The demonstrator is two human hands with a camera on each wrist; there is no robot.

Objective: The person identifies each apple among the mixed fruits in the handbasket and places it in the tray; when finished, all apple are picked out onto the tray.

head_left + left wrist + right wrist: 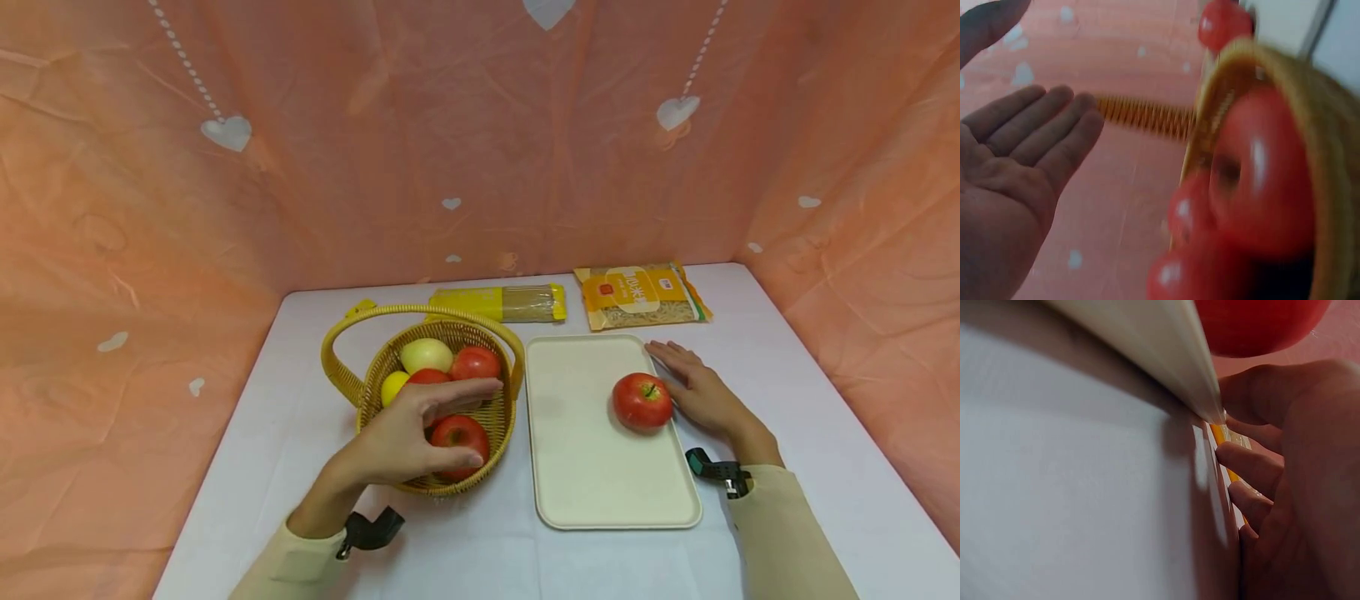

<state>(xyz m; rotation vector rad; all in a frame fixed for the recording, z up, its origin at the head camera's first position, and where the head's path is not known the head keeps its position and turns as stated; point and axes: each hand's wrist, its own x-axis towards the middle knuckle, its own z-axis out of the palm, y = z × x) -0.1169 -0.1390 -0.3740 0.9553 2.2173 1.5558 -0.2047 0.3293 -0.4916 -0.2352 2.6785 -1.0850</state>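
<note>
My left hand (405, 433) is held over the wicker basket (512, 417), its fingers straight and thumb spread, with nothing between them. Red apples (462, 437) lie in the basket, along with a pale green fruit (427, 356) and a yellow fruit (393, 387), partly covered by the hand and other fruit. Another red apple (642, 403) sits on the cream tray (585, 467), near its right edge. Beside that edge rests my right hand (701, 396), fingers extended on the table; in the right wrist view its thumb (1254, 394) is at the tray's rim.
Behind the basket lies a yellow pack of noodles (498, 303). An orange bag of dry food (641, 296) lies behind the tray. The basket's arched handle (420, 310) stands up. A pink curtain (480, 150) hangs around the white table (480, 550).
</note>
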